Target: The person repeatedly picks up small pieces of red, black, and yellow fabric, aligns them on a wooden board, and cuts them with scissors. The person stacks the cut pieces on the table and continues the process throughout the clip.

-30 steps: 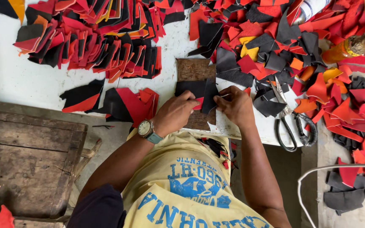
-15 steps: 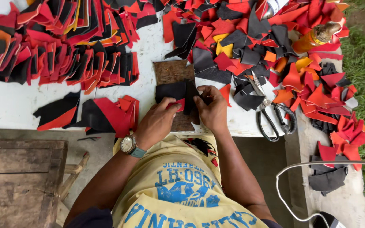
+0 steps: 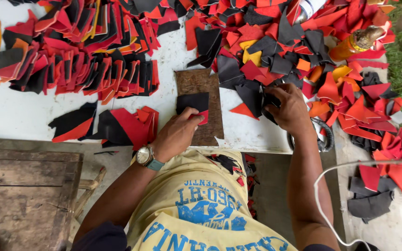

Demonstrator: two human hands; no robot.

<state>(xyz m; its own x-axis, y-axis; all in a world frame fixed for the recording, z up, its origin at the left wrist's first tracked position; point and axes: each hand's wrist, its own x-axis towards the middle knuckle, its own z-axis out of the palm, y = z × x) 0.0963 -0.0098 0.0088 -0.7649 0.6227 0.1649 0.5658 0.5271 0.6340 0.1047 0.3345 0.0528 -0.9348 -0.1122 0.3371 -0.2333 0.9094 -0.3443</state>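
Left hand: the left hand (image 3: 177, 135) presses down on a small stack of black and red cut pieces (image 3: 192, 104), fingertips flat on its lower edge, not pinching.
Stack: it lies on a worn brown rectangular cutting board (image 3: 201, 83), at the board's 9 o'clock side; its long axis runs 9 to 3 o'clock, across the board's own 12-to-6 length.
Right hand: the right hand (image 3: 288, 108) is curled closed around a dark black piece (image 3: 257, 95) at the edge of the loose heap; what else the fingers enclose cannot be told.
Key relation: the stack sits at about 9 o'clock from the right hand, well apart; the left hand is the nearer one and already touching it.
Heap: mixed red, black, orange and yellow offcuts (image 3: 303, 51) spread from 12 to 3 o'clock of the board.
Sorted rows: overlapping red and black pieces (image 3: 75, 65) at 10 o'clock.
Table: white tabletop (image 3: 10, 111).
Scissors: black-handled scissors (image 3: 324, 139), partly hidden under the right wrist.
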